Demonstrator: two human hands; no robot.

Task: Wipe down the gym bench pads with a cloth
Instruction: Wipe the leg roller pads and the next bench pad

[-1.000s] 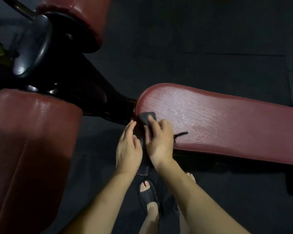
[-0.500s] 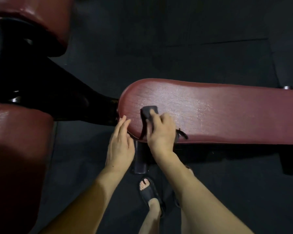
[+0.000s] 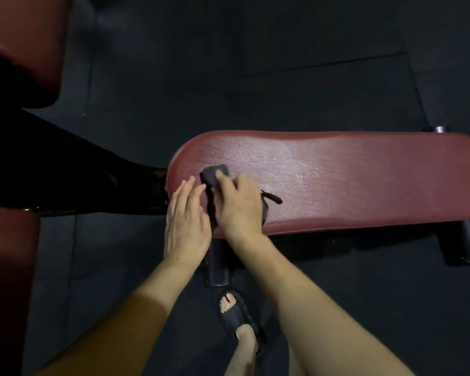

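The maroon bench pad (image 3: pixel 337 180) lay across the middle of the frame with its long axis running left to right; its rounded end pointed toward the left and its far end ran out past the right edge. Near that rounded end, the right hand (image 3: pixel 239 206) lay palm down on the dark grey cloth (image 3: pixel 213 173), its fingers close together and bent over the fabric, pressing it flat against the pad. One corner of the cloth showed beyond the fingertips, pointing toward the upper left, and a dark strand stuck out to the right of the knuckles. The left hand (image 3: pixel 185 226) rested just beside it on the pad's near left edge, its fingers straight, held together and aimed toward the upper right, holding nothing. A black frame arm (image 3: pixel 73 169) met the rounded end from the left. Other maroon pads (image 3: pixel 25 36) filled the upper left and lower left. Below, a foot in a black sandal (image 3: pixel 235 313) stood on the dark floor (image 3: pixel 255 63).
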